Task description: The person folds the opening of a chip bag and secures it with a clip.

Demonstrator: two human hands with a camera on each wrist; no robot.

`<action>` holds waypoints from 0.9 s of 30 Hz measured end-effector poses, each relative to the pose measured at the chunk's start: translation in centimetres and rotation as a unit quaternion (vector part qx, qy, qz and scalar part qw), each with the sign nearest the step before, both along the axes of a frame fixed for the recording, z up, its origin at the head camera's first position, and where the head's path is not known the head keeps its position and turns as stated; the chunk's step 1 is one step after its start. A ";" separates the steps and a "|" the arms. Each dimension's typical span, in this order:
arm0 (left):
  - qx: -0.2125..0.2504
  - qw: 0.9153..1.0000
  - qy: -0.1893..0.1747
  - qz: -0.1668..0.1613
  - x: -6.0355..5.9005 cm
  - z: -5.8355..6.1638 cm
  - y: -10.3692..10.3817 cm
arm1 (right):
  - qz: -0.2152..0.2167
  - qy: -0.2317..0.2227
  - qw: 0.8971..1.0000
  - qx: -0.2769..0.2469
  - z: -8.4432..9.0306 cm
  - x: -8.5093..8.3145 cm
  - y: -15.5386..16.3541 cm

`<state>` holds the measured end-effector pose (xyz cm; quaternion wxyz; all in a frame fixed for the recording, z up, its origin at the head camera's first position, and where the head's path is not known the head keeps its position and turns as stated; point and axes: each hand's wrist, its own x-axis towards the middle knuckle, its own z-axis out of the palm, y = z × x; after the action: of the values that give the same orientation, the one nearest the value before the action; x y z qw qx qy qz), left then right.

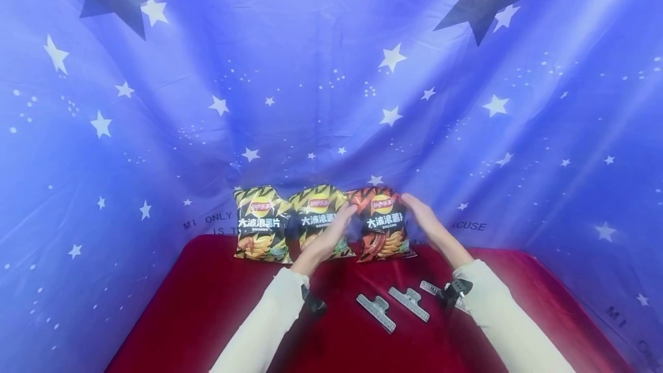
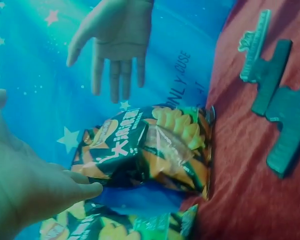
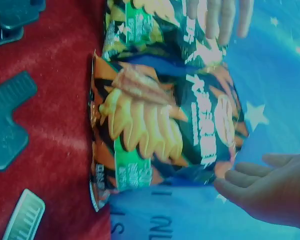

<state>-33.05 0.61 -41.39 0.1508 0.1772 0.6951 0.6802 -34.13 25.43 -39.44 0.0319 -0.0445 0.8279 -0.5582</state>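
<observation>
Between the two hands stands the orange chip bag [image 1: 382,224], upright at the back edge of the red cloth [image 1: 207,304] against the starred backdrop [image 1: 331,73]; two yellow chip bags [image 1: 259,223] stand beside it, beyond the left hand. By the look of it the work is only starting: all three bags seem sealed, and the three clips [image 1: 376,311] lie untouched nearer the person, between the forearms. Left hand [image 1: 339,226]: fingers straight, tips touching the orange bag's near side. Right hand [image 1: 419,212]: fingers extended and relaxed, tips at the bag's top corner; neither grips.
</observation>
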 end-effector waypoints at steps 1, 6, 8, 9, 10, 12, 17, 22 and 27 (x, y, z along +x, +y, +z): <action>0.015 1.000 -0.007 -0.004 -0.2 -0.1 0.2 | 0.001 -0.016 1.000 -0.014 -0.1 -0.3 0.3; 0.074 0.996 -0.051 -0.008 -1.2 -0.7 1.0 | 0.009 -0.066 0.995 -0.071 -0.9 -1.2 1.8; 0.089 0.994 -0.071 0.001 -1.6 -1.0 1.3 | 0.012 -0.080 0.993 -0.087 -1.4 -1.5 2.3; 0.096 0.992 -0.081 0.007 -1.8 -1.2 1.5 | 0.013 -0.087 0.992 -0.093 -1.6 -1.6 2.5; 0.101 0.991 -0.088 0.010 -2.0 -1.3 1.7 | 0.014 -0.095 0.990 -0.101 -1.9 -1.6 2.6; 0.104 0.990 -0.092 0.008 -2.4 -1.8 2.1 | 0.021 -0.111 0.987 -0.114 -2.4 -1.8 2.9; 0.111 0.989 -0.100 0.018 -2.9 -2.6 2.8 | 0.037 -0.132 0.982 -0.131 -3.2 -2.0 3.0; 0.111 0.986 -0.117 0.031 -3.3 -3.4 3.2 | 0.040 -0.150 0.979 -0.131 -3.8 -2.5 3.0; 0.113 0.983 -0.132 0.050 -3.9 -4.4 3.8 | 0.048 -0.161 0.977 -0.128 -4.7 -3.1 3.4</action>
<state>-36.93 4.40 -45.83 0.1863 0.0667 0.5952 0.7788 -37.20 28.86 -44.17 0.1853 0.0025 0.7303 -0.6575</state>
